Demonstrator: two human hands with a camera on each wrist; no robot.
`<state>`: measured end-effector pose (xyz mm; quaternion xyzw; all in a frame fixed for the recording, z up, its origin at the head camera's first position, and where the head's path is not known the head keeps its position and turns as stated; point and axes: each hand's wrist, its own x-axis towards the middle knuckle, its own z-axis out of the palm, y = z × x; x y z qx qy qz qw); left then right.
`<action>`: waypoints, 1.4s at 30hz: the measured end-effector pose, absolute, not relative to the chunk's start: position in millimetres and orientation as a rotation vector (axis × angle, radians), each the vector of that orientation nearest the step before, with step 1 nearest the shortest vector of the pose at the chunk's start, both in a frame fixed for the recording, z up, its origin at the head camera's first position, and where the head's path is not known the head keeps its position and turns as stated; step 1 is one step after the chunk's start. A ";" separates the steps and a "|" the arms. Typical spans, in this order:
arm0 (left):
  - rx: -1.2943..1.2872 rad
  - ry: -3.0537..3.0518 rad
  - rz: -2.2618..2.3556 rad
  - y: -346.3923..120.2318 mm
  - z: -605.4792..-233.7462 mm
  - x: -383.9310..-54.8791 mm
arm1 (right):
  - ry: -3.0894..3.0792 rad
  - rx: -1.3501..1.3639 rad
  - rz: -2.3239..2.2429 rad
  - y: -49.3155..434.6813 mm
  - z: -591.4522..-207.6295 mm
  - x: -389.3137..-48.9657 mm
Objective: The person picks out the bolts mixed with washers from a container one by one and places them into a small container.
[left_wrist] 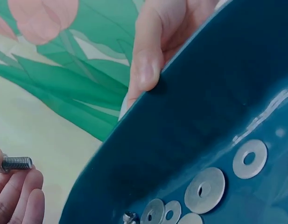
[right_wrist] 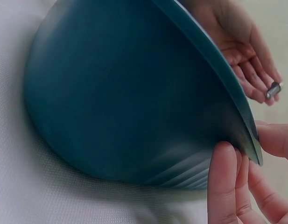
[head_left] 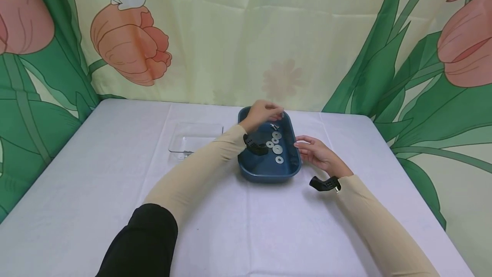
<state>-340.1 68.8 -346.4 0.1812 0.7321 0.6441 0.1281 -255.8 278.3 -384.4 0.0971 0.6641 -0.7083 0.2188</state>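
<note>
From my feed I see the left hand [head_left: 263, 113] over the far end of a deep blue, rounded rectangular tray [head_left: 265, 170], its fingertips pinching a short silver metal bolt [left_wrist: 17, 163] at the far right corner. In the left wrist view the bolt's long axis lies nearly level, threaded end pointing toward the tray; in the head view it is too small for me to read. The right hand [head_left: 317, 153] grips the tray's right wall, thumb at the rim, fingers against the outside. I count 5 flat, round silver metal washers [left_wrist: 214, 182] on the tray floor. The tray runs near to far, close to the far table edge; white tablecloth [head_left: 288, 225] spreads wide on the near side, and a clear plastic rectangular box [head_left: 188, 140] sits to the left.
</note>
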 end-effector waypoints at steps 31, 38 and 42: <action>0.745 2.244 1.780 27.2 -319.7 -337.8 | 1.781 0.188 -2.018 279.1 -387.0 -257.3; 0.683 2.266 1.786 14.5 -315.6 -340.7 | 1.789 0.183 -2.009 279.6 -387.1 -257.2; 0.655 2.264 1.788 7.6 -314.5 -342.4 | 1.799 0.197 -2.003 279.6 -386.6 -257.6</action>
